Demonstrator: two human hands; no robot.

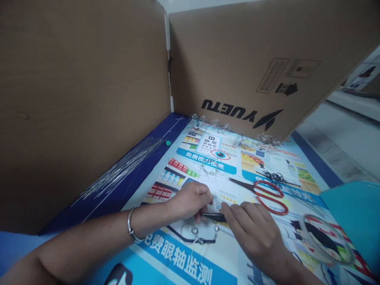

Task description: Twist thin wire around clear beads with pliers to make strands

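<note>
My left hand (191,202) is closed in a pinch on a thin pale wire (215,205). My right hand (255,233) is wrapped around a slim dark tool (215,217), whose tip points left and meets the left fingertips. Most of the tool is hidden in the palm, so its exact kind does not show. Just below the fingers, clear beads (194,230) hang along fine wire and a dark cord (187,238). Whether this beaded piece joins the pinched wire I cannot make out. Red-handled scissors (271,196) lie partly open beyond my right hand.
A bundle of straight thin wires (127,166) lies at the left. Black cord pieces (276,178) and a clear ring-shaped roll (326,239) are at the right. Beaded wire pieces (210,122) line the back, below a cardboard wall (231,59). Another cardboard wall (83,99) stands left.
</note>
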